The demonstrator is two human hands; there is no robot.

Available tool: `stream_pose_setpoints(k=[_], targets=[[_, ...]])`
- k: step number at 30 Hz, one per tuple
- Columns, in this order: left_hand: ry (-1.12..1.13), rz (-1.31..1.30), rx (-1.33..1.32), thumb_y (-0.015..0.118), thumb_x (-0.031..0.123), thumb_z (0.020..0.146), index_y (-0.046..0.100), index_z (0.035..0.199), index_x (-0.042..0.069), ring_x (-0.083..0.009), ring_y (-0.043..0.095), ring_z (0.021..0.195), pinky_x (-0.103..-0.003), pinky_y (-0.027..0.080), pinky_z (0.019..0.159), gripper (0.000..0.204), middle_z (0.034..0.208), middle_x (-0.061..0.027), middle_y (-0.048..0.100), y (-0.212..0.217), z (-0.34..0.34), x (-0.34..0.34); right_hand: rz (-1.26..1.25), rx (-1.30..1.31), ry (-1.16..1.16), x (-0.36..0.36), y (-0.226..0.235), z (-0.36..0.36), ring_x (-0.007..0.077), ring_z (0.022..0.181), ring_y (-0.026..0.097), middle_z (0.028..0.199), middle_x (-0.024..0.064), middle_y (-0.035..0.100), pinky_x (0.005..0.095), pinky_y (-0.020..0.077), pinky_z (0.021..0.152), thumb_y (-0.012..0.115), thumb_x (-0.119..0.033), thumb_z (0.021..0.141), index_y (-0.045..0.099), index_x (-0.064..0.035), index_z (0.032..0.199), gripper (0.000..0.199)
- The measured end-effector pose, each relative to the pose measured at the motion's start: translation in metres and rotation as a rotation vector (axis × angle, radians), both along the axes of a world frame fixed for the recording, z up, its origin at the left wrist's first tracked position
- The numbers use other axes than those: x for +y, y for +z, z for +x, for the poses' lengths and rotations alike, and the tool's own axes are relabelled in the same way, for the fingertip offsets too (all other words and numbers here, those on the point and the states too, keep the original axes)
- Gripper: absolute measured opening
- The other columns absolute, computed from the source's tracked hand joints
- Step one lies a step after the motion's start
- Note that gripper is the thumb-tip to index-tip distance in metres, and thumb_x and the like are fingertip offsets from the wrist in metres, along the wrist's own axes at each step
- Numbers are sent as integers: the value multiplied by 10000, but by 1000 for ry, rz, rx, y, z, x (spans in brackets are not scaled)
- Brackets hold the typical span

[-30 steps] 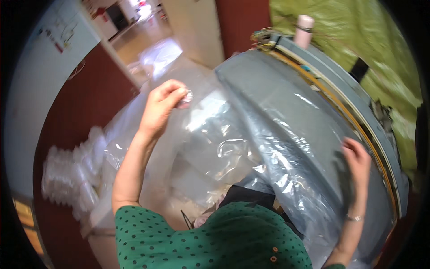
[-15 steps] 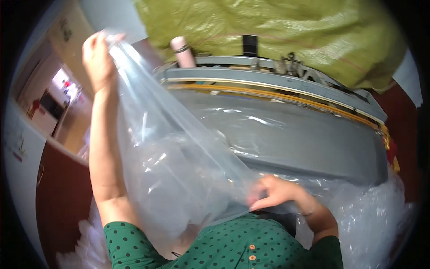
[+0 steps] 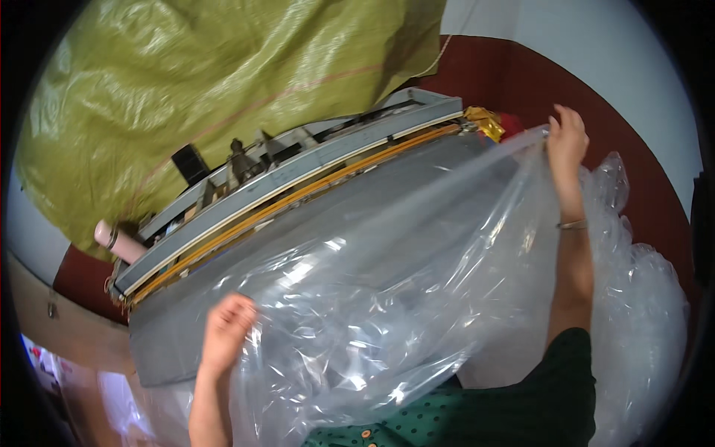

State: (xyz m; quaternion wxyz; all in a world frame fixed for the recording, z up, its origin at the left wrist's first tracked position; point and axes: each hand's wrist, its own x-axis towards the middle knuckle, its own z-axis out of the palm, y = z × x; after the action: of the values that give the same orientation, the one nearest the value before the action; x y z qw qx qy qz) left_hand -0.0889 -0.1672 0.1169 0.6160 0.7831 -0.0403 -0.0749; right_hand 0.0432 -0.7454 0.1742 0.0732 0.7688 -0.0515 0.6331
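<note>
While we are stretching the large clear plastic bag (image 3: pixel 417 298) across the grey metal sealing machine (image 3: pixel 298 223), our right hand (image 3: pixel 567 141) is pinching its far upper corner with the fingers closed tight on the film, and our left hand (image 3: pixel 227 328) is gripping the near lower edge, fingers curled shut over the plastic. We are judging the bag to be very light, limp and slippery, so it is likely sagging and ballooning wherever it is not pulled taut; the corners and the open rim look like the best places to be holding it, since a bunched fold gives the fingers something to bite. Behind the machine a yellow-green woven sack (image 3: pixel 223 82) is hanging, a pink cylindrical roll (image 3: pixel 115 240) is sticking out at the machine's left end, and a heap of crumpled clear plastic bags (image 3: pixel 648 313) is lying at our right. Compared with half a second ago, our hands are swapped in height: the left was raised high then and is now low, while the right, then low near our body, is now reaching up and away.
</note>
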Motion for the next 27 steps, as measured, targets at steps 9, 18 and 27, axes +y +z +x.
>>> stream_pose_setpoints(k=[9, 18, 27], targets=[[314, 486, -198, 574, 75, 825, 517, 701, -2, -49, 352, 565, -217, 308, 501, 156, 579, 24, 435, -104, 50, 95, 177, 667, 467, 52, -184, 57, 254, 1055, 506, 1073, 79, 579, 405, 361, 895, 585, -241, 814, 623, -70, 981, 242], [390, 453, -249, 578, 39, 814, 489, 691, -1, -44, 335, 547, -212, 299, 482, 157, 584, 38, 412, -109, 44, 83, 754, 778, 279, 22, -169, 118, 262, 797, 608, 814, 89, 639, 358, 463, 713, 689, -281, 731, 629, -85, 870, 248], [404, 420, -212, 580, 33, 824, 477, 690, 6, -37, 332, 559, -197, 290, 490, 171, 594, 42, 409, -107, 40, 82, 826, 706, 7, 24, -175, 160, 230, 765, 622, 775, 52, 647, 355, 473, 678, 775, -308, 631, 649, -118, 888, 344]])
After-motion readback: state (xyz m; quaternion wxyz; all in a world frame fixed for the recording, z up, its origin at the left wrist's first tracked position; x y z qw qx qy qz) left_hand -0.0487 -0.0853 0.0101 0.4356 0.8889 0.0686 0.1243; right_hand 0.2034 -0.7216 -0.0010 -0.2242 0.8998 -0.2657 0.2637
